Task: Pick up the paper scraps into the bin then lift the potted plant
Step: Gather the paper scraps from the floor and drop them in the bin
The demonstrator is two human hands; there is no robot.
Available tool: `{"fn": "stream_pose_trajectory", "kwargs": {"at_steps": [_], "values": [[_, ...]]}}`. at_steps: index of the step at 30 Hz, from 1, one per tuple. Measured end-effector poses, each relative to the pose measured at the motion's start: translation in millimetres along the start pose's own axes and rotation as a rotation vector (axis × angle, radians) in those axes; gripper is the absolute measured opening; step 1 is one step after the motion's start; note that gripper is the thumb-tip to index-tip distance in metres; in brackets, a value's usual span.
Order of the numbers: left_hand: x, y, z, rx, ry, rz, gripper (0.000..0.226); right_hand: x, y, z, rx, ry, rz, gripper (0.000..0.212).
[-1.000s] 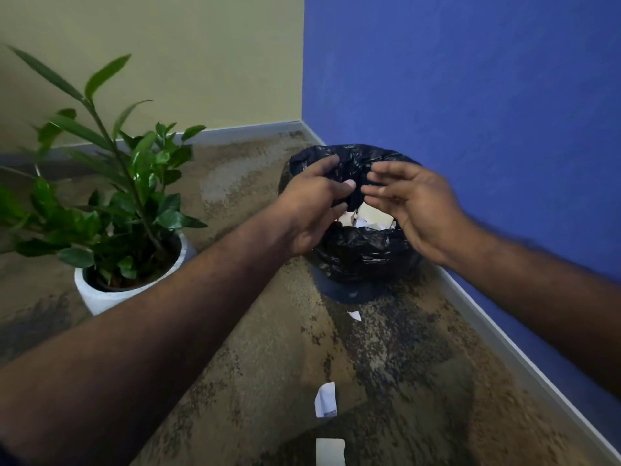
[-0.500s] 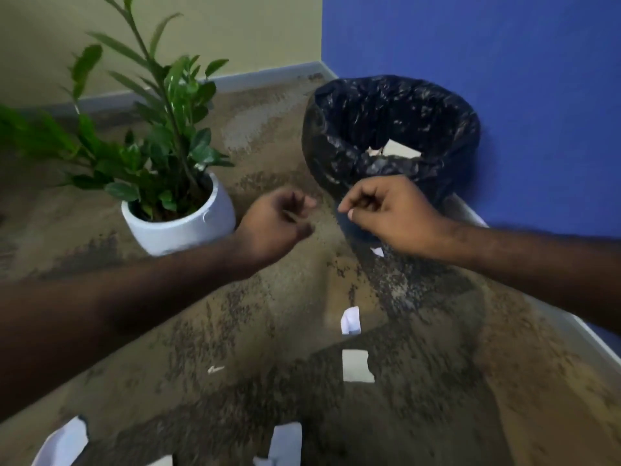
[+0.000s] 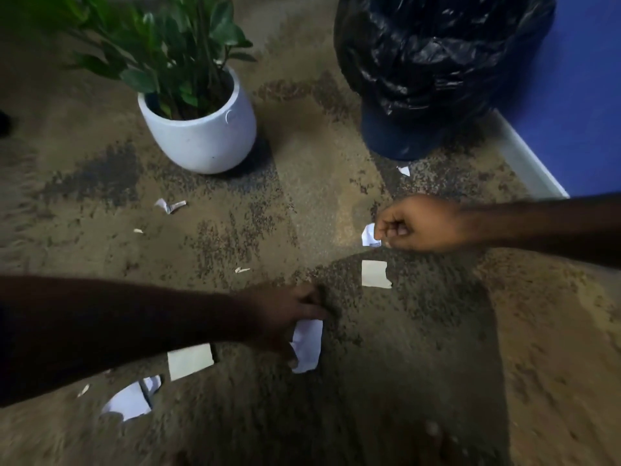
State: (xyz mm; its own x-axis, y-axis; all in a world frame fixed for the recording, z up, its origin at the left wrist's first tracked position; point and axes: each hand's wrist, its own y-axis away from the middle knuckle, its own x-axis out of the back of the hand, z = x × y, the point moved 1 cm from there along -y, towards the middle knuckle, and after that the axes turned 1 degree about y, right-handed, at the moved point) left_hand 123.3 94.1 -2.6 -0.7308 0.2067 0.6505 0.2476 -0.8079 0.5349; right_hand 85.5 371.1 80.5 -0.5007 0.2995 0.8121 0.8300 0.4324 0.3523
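Both hands are down at the carpet, each working a paper scrap. The left hand [image 3: 289, 317] has fingers curled over a folded white scrap [image 3: 307, 344] and seems to be pinching its top edge, tho the blur makes a firm grip hard to confirm. The right hand [image 3: 416, 225] is curled with fingertips touching a small crumpled scrap [image 3: 368, 234] — pinched or just reached, I cannot tell.

To do this step well: nip each piece between thumb & forefinger at an edge, since flat paper on carpet pile won't scoop easily, and gather several before going to the bin [image 3: 433, 62] rather than one trip per piece.

Still on the floor: a square scrap [image 3: 374, 274] just below the right hand, a rectangular piece [image 3: 190, 359] under the left forearm, a larger torn sheet [image 3: 129, 400] nearer the camera, a twisted bit [image 3: 169, 206] toward the pot, a tiny one [image 3: 404, 170] at the bin's foot, plus slivers.

The bin, lined w/ a black bag, stands by the blue wall [image 3: 581, 95]. The potted plant [image 3: 198, 129] sits left of it, well apart and untouched — its leaves lean over the route to the twisted bit.
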Motion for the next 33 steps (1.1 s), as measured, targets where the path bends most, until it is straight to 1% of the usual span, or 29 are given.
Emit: {"fn": "stream_pose_trajectory", "kwargs": {"at_steps": [2, 5, 7, 10, 12, 16, 20, 23, 25, 28, 30, 31, 33], "values": [[-8.9, -5.1, 0.6, -0.007, -0.056, 0.023, 0.081, -1.8, -1.4, -2.1, 0.002, 0.013, -0.035, 0.021], [-13.3, -12.1, 3.8, 0.031, -0.096, 0.034, 0.078, -3.5, -5.0, -4.9, -0.005, 0.019, -0.054, 0.023], [-10.5, -13.8, 4.7, 0.005, -0.065, 0.023, 0.064, -5.7, -6.6, -4.7, 0.003, 0.023, -0.073, 0.024], [-8.7, -13.2, 5.8, -0.063, -0.039, 0.032, 0.033, -10.6, -6.4, 0.3, -0.005, 0.009, -0.103, 0.024], [-11.1, -13.1, 4.0, -0.061, -0.087, 0.040, 0.025, -15.7, -5.2, 4.9, 0.007, 0.020, -0.114, 0.023], [-9.0, -15.1, -4.4, -0.053, -0.214, 0.096, 0.027, -27.6, -3.3, 15.4, 0.086, 0.061, -0.132, 0.019], [-4.2, -20.4, -13.3, -0.080, -0.257, 0.121, 0.034, -36.8, -8.8, 28.1, 0.038, 0.146, -0.171, 0.027], [-4.0, -22.9, -17.8, -0.084, -0.218, 0.155, 0.032, -46.3, -13.5, 29.4, -0.001, 0.172, -0.187, 0.035], [-0.3, -24.3, -19.3, -0.032, -0.153, 0.184, 0.030, -55.9, -14.4, 29.3, -0.035, 0.167, -0.169, 0.037], [15.3, -22.5, -21.8, 0.101, 0.075, 0.225, 0.027, -72.5, -15.1, 31.0, -0.052, 0.265, -0.132, 0.043], [28.2, -17.1, -27.1, 0.129, 0.156, 0.295, 0.030, -81.0, -15.5, 34.1, -0.073, 0.286, -0.121, 0.046], [34.5, -12.9, -30.7, 0.144, 0.168, 0.330, 0.034, -84.0, -16.0, 35.6, -0.091, 0.273, -0.116, 0.045], [44.5, -3.3, -41.8, 0.213, 0.170, 0.387, 0.035, -86.8, -17.9, 36.0, -0.124, 0.235, -0.116, 0.037]]}}
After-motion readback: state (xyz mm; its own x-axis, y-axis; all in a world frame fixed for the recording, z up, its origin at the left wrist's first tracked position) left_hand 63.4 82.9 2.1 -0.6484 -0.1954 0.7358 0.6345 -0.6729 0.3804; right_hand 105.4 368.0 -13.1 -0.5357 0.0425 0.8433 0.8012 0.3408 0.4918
